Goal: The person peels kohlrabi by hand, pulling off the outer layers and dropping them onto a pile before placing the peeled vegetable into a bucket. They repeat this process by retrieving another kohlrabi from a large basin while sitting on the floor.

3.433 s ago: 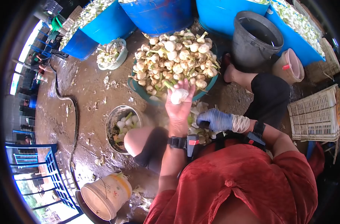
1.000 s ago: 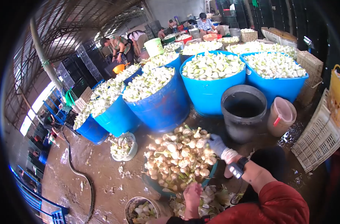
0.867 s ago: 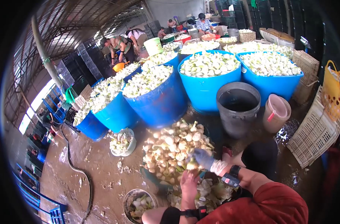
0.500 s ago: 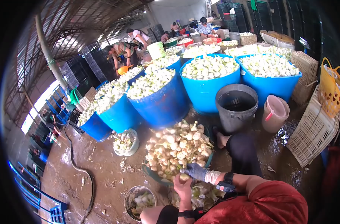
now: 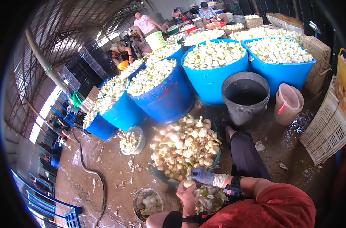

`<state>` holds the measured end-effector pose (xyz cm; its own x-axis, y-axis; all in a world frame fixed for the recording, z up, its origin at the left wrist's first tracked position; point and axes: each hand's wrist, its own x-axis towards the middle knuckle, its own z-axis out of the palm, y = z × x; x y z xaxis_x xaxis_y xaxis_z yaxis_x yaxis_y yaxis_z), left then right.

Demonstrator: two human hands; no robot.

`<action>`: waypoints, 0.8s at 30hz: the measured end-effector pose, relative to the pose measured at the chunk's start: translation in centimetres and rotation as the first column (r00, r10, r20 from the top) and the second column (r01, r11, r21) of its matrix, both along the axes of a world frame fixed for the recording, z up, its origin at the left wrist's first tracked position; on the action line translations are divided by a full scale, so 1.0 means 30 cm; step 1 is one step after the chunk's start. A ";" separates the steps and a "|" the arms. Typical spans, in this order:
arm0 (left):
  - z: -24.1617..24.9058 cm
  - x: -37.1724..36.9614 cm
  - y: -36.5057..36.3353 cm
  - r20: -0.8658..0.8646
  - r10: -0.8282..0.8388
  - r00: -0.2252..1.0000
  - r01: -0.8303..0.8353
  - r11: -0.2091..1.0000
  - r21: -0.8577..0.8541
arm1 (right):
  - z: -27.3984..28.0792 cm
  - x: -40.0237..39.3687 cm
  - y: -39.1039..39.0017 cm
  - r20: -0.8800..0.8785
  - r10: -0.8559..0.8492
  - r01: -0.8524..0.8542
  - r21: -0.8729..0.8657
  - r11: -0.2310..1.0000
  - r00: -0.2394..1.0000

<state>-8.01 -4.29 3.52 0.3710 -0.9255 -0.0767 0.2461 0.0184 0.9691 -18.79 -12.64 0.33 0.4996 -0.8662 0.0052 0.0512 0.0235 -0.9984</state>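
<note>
Bulb (image 5: pixel 189 183) sits gripped in my bare left hand (image 5: pixel 188 193) while my gloved right hand (image 5: pixel 201 176) closes on it beside the heaped basin (image 5: pixel 161 175).

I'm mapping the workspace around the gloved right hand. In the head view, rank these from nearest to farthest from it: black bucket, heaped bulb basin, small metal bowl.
From the right hand:
1. Heaped bulb basin, just ahead.
2. Small metal bowl, lower left.
3. Black bucket, far ahead, right.
</note>
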 end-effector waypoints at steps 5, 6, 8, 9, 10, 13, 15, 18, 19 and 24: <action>0.060 0.003 0.027 0.094 0.007 0.996 -0.012 0.999 0.051 | 0.100 0.005 0.026 -0.132 -0.045 0.037 -0.062 0.997 0.990; 0.052 0.025 0.039 0.050 0.007 0.999 -0.011 0.997 0.078 | 0.092 0.012 0.034 -0.095 -0.007 0.002 -0.053 0.999 0.995; 0.056 0.078 0.062 -0.167 -0.041 0.985 0.042 0.999 0.002 | 0.013 0.044 0.020 -0.027 0.016 -0.024 -0.352 0.936 1.000; 0.055 0.089 0.069 -0.173 -0.053 0.983 0.051 0.999 -0.017 | 0.009 0.047 0.027 -0.023 0.042 -0.047 -0.284 0.958 0.999; 0.054 0.097 0.070 -0.180 -0.064 0.982 0.058 0.998 -0.036 | 0.005 0.049 0.033 -0.018 0.069 -0.071 -0.213 0.974 0.997; 0.047 0.127 0.087 -0.342 -0.160 0.926 0.140 0.987 -0.081 | -0.019 0.060 0.043 -0.023 0.059 -0.063 -0.350 0.934 0.998; 0.031 0.146 0.102 -0.432 -0.170 0.886 0.151 0.985 -0.079 | -0.030 0.065 0.039 -0.068 -0.058 -0.010 -0.733 0.680 0.996; -0.021 0.195 0.108 -0.729 -0.149 0.668 0.169 0.984 -0.046 | -0.038 0.088 0.056 -0.215 -0.130 -0.105 -0.816 0.569 0.968; -0.064 0.218 0.108 -0.735 -0.166 0.658 0.214 0.976 -0.030 | -0.027 0.095 0.061 -0.348 -0.033 -0.185 -0.574 0.798 0.937; -0.005 0.150 0.094 -0.624 0.007 0.781 0.121 0.979 0.161 | -0.003 0.102 0.101 -0.022 0.113 -0.113 -0.379 0.919 0.993</action>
